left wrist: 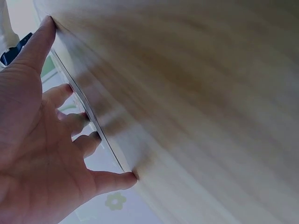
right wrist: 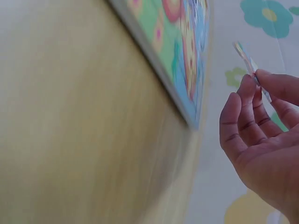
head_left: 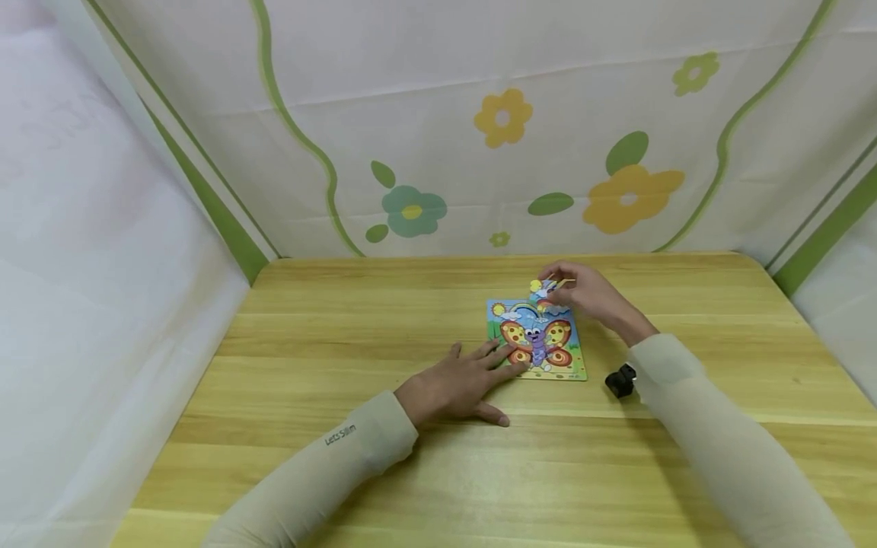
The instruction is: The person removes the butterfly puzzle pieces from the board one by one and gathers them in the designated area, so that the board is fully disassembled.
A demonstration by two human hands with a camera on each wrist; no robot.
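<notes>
A colourful butterfly puzzle board (head_left: 537,339) lies flat on the wooden table (head_left: 342,320), right of centre. My left hand (head_left: 460,384) lies flat with straight fingers, fingertips (left wrist: 96,136) pressing the board's near left edge (left wrist: 88,116). My right hand (head_left: 582,292) hovers just above the board's far right corner and pinches a small puzzle piece (head_left: 544,288) between thumb and fingers. In the right wrist view the piece (right wrist: 250,65) sits in the fingertips (right wrist: 275,86), a little off the board's corner (right wrist: 194,119).
A small black object (head_left: 620,380) lies on the table by my right forearm. White cloth walls printed with flowers and green stripes (head_left: 507,118) close in the table at the back and both sides. Bare wood (head_left: 308,304) spreads to the left and in front.
</notes>
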